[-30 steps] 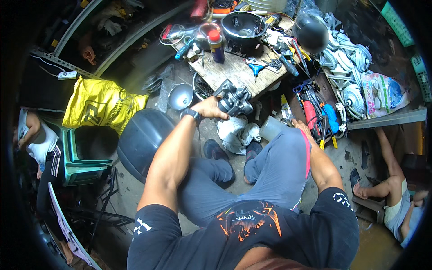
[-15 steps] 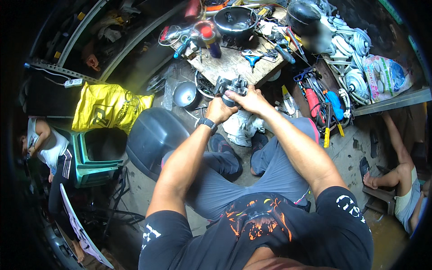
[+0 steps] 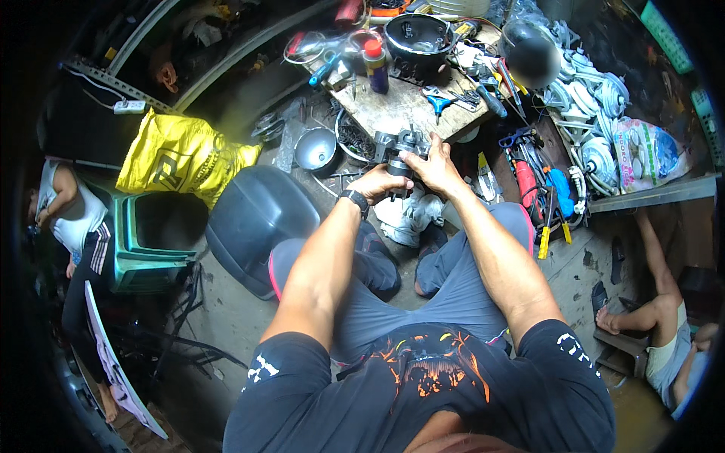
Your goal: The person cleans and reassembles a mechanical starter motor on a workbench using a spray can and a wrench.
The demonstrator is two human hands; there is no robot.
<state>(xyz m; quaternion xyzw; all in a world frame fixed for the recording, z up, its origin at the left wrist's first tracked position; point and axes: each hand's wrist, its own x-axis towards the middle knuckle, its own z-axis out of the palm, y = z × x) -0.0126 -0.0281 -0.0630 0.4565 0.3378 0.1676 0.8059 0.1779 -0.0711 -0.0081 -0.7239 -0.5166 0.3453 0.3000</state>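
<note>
Between my hands, just off the near edge of the wooden worktable (image 3: 377,112), is a dark grey metal part with a round body and bracket-like pieces (image 3: 402,149); I cannot make out its exact kind. My left hand (image 3: 377,183), wearing a black watch, is closed round its lower left side. My right hand (image 3: 438,170) holds it from the right, thumb across the round body and index finger pointing up. Below the part lies a crumpled white cloth (image 3: 410,215) between my feet. Fingers behind the part are hidden.
Tools, a red-capped bottle (image 3: 375,66) and a black bowl (image 3: 418,45) crowd the table. To the right stands a tool box (image 3: 540,177). At left are a black plastic case (image 3: 260,226), a yellow sack (image 3: 177,158) and green chairs (image 3: 151,268). Two people sit at the sides.
The view has shifted slightly. Both hands still hold the metal part, which is turned a little, with more of its lower end showing. My right index finger now sticks up more.
</note>
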